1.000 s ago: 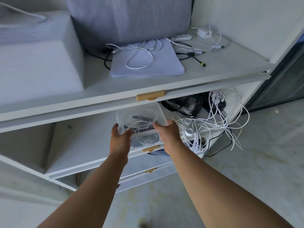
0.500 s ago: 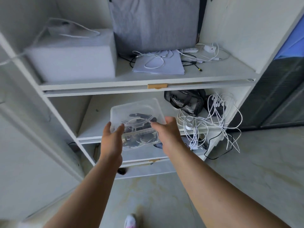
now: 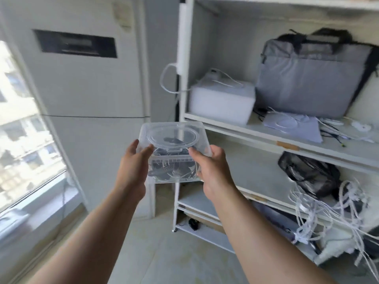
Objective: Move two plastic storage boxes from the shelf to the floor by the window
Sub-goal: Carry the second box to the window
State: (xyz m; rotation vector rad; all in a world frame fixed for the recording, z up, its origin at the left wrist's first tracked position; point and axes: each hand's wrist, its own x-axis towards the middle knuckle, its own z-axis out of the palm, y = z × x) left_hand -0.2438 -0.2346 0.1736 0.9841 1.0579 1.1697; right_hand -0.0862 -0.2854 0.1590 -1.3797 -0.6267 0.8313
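Both of my hands held one clear plastic box (image 3: 174, 152) up in the air in front of me, clear of the shelf (image 3: 256, 130), which stood to the right. My left hand (image 3: 131, 169) closed its grip on the box's left side, thumb lying along the lid's edge and fingers wrapped below. My right hand (image 3: 211, 171) closed its grip on the right side, thumb pressed on the lid's near corner. The box had a round raised ring on its lid, and dark tangled items showed through its walls; I could not tell what they were. The window (image 3: 22, 128) lay to my left, bright with blurred buildings outside, and a tall pale cabinet (image 3: 88, 83) stood behind the box between window and shelf. On the upper shelf sat a white foam block (image 3: 221, 101), with a grey bag (image 3: 311, 78) upright just beside it on its right, and a sheet of paper (image 3: 295, 128) with a white cable coiled on it in front of the bag. One level down, a black mesh pouch (image 3: 309, 173) rested toward the right, and a bundle of white cables (image 3: 332, 210) spilled over the edge just beside it. The pale floor (image 3: 174, 259) showed below my forearms.
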